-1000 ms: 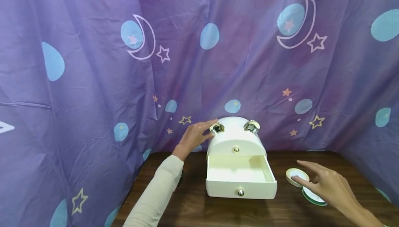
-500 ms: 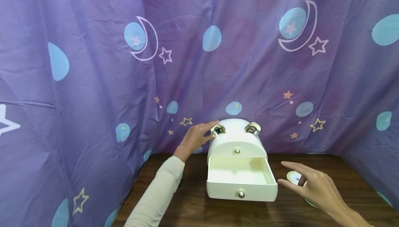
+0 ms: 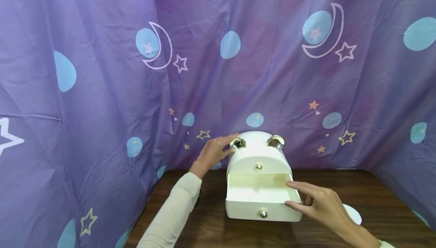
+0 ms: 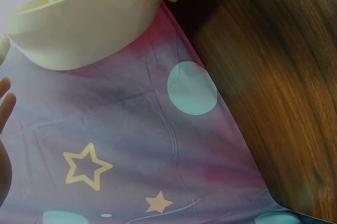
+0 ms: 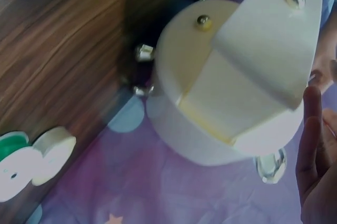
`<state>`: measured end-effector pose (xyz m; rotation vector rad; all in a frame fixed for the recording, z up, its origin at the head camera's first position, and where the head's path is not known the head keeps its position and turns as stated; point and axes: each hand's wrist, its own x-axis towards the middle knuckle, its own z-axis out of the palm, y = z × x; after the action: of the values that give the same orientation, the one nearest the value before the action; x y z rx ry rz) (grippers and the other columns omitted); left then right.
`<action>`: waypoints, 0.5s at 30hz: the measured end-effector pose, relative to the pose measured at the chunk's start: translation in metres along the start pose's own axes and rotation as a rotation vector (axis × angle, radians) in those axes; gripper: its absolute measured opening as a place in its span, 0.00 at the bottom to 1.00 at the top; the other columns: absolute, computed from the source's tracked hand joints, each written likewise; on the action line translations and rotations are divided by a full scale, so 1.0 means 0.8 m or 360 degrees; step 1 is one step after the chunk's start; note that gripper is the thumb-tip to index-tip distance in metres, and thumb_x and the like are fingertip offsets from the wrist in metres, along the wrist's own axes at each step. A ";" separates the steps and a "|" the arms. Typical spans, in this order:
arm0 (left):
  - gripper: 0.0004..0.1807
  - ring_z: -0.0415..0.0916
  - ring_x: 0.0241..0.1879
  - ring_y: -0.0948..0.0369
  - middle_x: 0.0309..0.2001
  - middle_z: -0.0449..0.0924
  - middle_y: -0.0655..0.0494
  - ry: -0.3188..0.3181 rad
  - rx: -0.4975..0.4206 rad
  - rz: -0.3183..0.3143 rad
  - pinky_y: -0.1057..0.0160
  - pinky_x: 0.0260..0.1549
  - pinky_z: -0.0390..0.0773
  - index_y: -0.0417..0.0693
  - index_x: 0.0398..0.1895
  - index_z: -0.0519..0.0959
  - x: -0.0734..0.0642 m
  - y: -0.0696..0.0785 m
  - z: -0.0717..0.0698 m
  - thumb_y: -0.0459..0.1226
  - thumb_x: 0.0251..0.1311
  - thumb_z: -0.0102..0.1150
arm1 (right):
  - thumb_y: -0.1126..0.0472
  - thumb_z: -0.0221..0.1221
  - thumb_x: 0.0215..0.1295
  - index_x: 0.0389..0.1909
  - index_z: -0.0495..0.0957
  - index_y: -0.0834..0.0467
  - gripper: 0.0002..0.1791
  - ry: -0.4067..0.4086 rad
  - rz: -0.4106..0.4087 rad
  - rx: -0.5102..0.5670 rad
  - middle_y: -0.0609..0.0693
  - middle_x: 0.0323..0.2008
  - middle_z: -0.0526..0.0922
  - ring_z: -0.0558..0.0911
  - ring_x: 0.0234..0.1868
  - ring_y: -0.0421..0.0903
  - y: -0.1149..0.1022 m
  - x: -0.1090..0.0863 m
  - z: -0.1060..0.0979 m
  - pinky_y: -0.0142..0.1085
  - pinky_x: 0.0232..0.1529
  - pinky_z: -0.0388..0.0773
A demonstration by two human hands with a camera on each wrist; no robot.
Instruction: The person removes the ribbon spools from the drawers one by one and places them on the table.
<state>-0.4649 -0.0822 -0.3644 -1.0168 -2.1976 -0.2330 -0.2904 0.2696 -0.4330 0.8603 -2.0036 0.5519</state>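
A white, round-topped drawer box with two shiny metallic ear-like ornaments stands on the table, its lower drawer pulled out. Inside, the visible part of that drawer is bare. At the box's upper left, my left hand reaches with extended fingers to the left ornament; its fingers enter the left wrist view at the left edge. My right hand is at the drawer's right front corner, thumb and forefinger apart, nothing visible between them. In the right wrist view its fingers appear beside the drawer front; contact is unclear.
Behind my right hand, a white-faced spool lies on the dark wooden table. The right wrist view shows it with a green edge, touching a cream spool. A purple patterned cloth hangs behind and at both sides.
My right hand has moved left from above the spools to the drawer's right front corner. The left hand stays at the ornament, and the drawer stays pulled out.
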 end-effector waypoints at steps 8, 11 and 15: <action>0.38 0.86 0.53 0.58 0.66 0.80 0.59 0.0002 0.0009 -0.0019 0.65 0.42 0.87 0.59 0.75 0.72 -0.002 -0.001 0.002 0.47 0.61 0.75 | 0.44 0.80 0.49 0.51 0.89 0.49 0.28 0.0046 -0.0140 0.0126 0.29 0.23 0.80 0.65 0.19 0.17 -0.015 0.002 0.035 0.15 0.16 0.62; 0.38 0.86 0.52 0.58 0.66 0.80 0.58 0.0009 0.0011 -0.0002 0.65 0.41 0.87 0.58 0.75 0.73 -0.002 -0.001 0.002 0.47 0.61 0.74 | 0.43 0.79 0.52 0.51 0.89 0.48 0.26 0.0008 -0.0118 0.0158 0.32 0.27 0.85 0.66 0.19 0.17 -0.023 0.001 0.042 0.15 0.17 0.63; 0.37 0.86 0.50 0.58 0.66 0.80 0.58 0.0022 0.0001 0.0021 0.65 0.39 0.87 0.56 0.74 0.74 -0.001 -0.002 0.002 0.47 0.62 0.74 | 0.47 0.81 0.49 0.51 0.89 0.47 0.26 -0.0010 -0.0135 0.0208 0.38 0.38 0.90 0.68 0.19 0.17 -0.032 -0.001 0.050 0.14 0.19 0.65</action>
<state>-0.4668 -0.0830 -0.3658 -1.0266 -2.1779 -0.2324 -0.2927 0.2267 -0.4532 1.0221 -1.9437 0.6378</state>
